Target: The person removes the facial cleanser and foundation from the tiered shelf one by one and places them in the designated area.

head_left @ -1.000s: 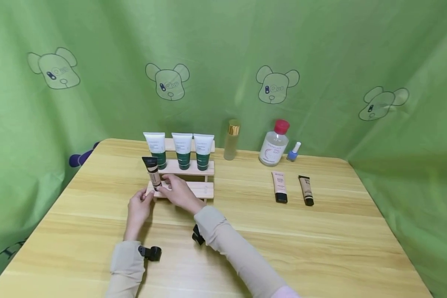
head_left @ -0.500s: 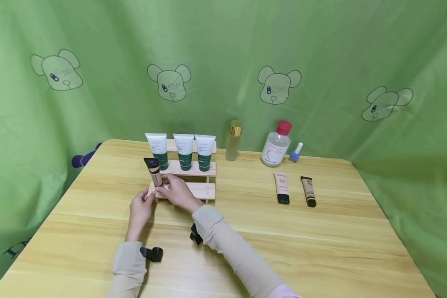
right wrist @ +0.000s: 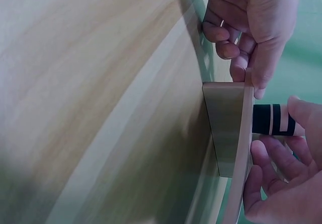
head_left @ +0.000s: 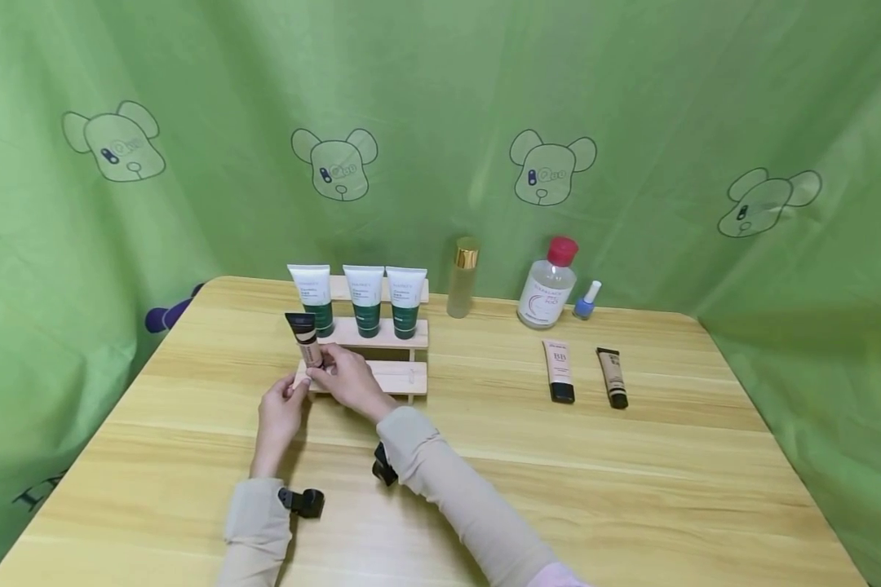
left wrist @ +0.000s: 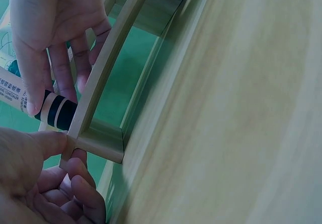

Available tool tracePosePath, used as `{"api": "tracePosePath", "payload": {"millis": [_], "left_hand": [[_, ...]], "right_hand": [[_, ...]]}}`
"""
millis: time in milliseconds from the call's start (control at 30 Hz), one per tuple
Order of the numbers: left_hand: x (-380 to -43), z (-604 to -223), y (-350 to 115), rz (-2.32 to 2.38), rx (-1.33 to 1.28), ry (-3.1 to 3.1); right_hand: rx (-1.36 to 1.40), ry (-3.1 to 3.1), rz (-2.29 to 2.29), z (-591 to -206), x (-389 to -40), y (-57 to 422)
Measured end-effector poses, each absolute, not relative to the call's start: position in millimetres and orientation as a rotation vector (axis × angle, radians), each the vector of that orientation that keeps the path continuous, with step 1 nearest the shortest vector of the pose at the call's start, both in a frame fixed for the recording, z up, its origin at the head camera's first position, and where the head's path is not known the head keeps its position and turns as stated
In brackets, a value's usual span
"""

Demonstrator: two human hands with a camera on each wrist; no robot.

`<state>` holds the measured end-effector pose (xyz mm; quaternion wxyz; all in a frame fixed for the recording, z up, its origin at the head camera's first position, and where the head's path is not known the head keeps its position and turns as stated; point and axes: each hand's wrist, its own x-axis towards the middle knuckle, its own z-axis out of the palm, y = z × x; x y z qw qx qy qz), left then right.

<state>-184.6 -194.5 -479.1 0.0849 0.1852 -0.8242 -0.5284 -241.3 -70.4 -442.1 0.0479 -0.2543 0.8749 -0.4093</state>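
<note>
A small beige concealer tube [head_left: 307,338] with a black cap stands cap-down at the left end of the lower shelf of a wooden tiered stand [head_left: 405,377]. My right hand [head_left: 352,381] pinches it just above the cap, between thumb and fingers. In the right wrist view the black cap [right wrist: 262,119] meets the shelf surface. My left hand [head_left: 279,416] pinches the shelf's front left corner, thumb on top and fingers curled beneath, as the left wrist view shows. On the tier behind stand three white-and-green tubes [head_left: 367,303] in a row.
Right of the stand are a gold-capped bottle [head_left: 461,281], a clear bottle with a red cap [head_left: 546,289] and a blue nail polish bottle [head_left: 586,302]. A pink BB cream tube [head_left: 558,367] and another beige tube [head_left: 612,375] lie on the table [head_left: 631,489]. Green curtain encloses the table.
The whole scene sits slightly further right in the head view. Both hands, the concealer tube and the stand keep nearly the same places relative to each other.
</note>
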Motion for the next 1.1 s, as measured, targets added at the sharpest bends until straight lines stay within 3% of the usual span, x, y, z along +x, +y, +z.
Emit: {"api": "tracePosePath", "payload": {"millis": [1100], "left_hand": [[-185.6, -479.8, -194.1, -1.624, 0.560, -2.424]], "right_hand": [[-0.728, 2.514, -1.446, -438.8, -220.6, -38.9]]}}
